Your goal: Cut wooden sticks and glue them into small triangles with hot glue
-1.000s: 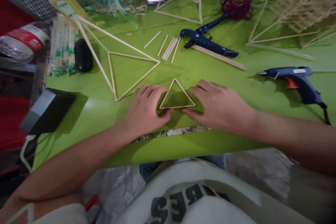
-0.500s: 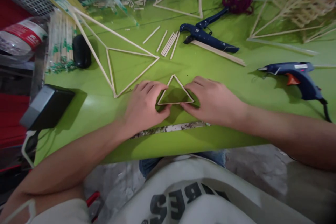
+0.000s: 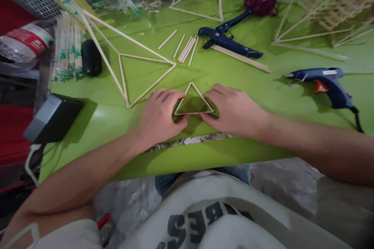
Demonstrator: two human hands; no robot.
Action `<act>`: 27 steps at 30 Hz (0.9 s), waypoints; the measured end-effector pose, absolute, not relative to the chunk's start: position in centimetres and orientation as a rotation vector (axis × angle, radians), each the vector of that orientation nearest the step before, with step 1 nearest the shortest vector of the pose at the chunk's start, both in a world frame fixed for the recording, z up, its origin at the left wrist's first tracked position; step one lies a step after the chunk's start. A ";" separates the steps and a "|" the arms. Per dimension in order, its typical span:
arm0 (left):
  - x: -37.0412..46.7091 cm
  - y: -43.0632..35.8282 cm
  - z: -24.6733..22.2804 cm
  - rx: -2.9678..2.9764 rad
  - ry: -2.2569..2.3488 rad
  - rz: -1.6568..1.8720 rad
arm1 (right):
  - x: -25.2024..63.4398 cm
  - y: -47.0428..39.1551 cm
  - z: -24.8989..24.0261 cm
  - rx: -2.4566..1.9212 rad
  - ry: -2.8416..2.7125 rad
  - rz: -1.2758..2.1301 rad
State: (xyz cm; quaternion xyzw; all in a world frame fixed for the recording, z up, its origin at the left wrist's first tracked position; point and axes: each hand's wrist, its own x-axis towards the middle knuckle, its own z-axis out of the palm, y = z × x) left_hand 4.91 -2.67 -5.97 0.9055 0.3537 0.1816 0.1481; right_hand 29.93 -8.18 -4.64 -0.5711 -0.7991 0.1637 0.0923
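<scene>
A small triangle of thin wooden sticks point(image 3: 200, 95) lies near the front of the green table, one corner pointing away from me. My left hand point(image 3: 163, 114) grips its left side, thumb at the bottom stick and fingers at the slanted one. On the other side my right hand point(image 3: 233, 111) pinches the right corner the same way. Beyond them lie several short cut sticks point(image 3: 187, 49). A larger stick frame point(image 3: 152, 85) stands to the left, its corner close to my left hand's fingers.
Blue cutters point(image 3: 233, 42) lie on long sticks behind my right hand. A blue glue gun point(image 3: 330, 81) is at the right. A dark box point(image 3: 52, 118), a black case point(image 3: 91, 57) and bundled sticks point(image 3: 67, 46) are at the left. Purple cord point(image 3: 261, 2) lies farther back.
The view has shifted slightly, so the things on the right appear a little farther left. Both hands keep the same hold on the small triangle.
</scene>
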 end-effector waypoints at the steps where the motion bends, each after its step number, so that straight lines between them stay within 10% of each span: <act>1: 4.9 -2.7 -6.0 2.608 1.012 0.528 | 29.9 -8.2 -4.6 -1.696 -2.372 0.485; 27: 4.8 -2.7 -6.0 2.595 1.037 0.468 | 29.8 -8.2 -4.8 -1.722 -2.371 0.469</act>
